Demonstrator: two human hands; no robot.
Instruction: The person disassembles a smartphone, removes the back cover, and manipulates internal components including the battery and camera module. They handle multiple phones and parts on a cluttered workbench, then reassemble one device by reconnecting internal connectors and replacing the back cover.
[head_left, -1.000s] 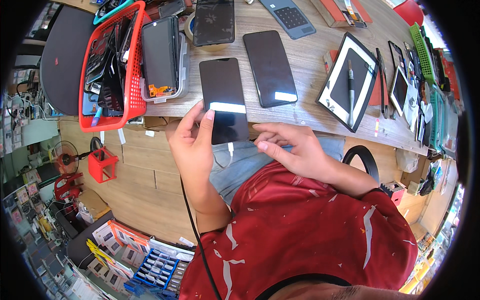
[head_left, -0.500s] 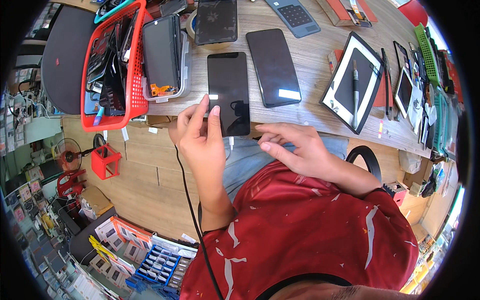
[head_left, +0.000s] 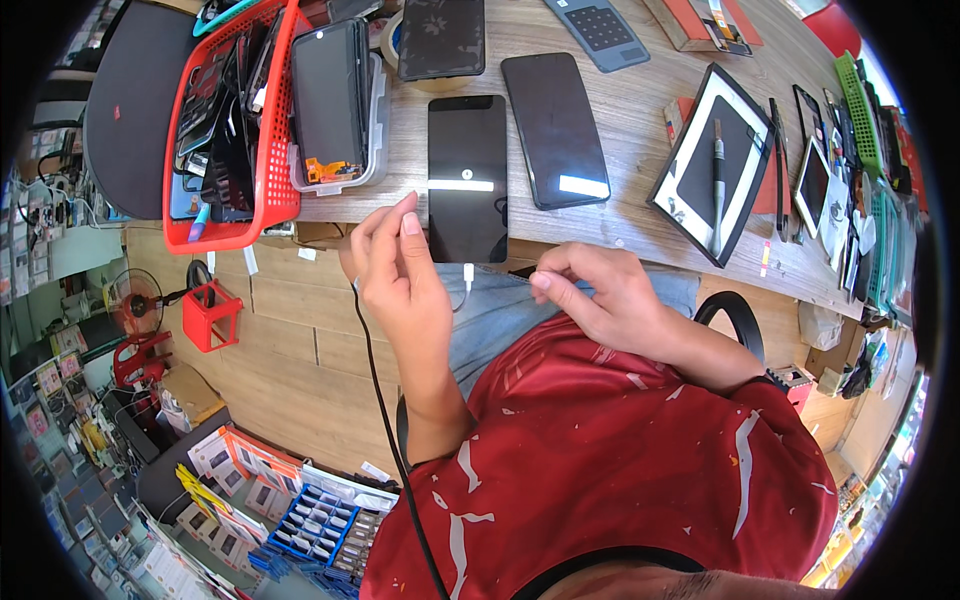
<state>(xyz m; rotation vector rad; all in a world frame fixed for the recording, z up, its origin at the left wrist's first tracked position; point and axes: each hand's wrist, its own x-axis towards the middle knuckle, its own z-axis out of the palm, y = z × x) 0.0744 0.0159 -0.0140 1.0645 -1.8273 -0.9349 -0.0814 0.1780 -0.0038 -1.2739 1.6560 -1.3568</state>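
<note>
A black phone (head_left: pixel 467 178) lies face up at the near edge of the wooden counter (head_left: pixel 620 150), a white plug (head_left: pixel 468 274) seated at its lower end. The left hand (head_left: pixel 400 275) pinches a black cable (head_left: pixel 385 420) beside the phone; the right hand (head_left: pixel 595 295) pinches the thin white lead just right of the plug. Good practice, by judgement: steady the phone, keep the plug straight, avoid tugging the lead sideways.

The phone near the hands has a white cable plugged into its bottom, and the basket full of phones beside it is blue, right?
Not quite. The basket is red, not blue, as the head view shows. The rest holds: a white cable is plugged into the bottom of the phone near the left hand and right hand.
</note>
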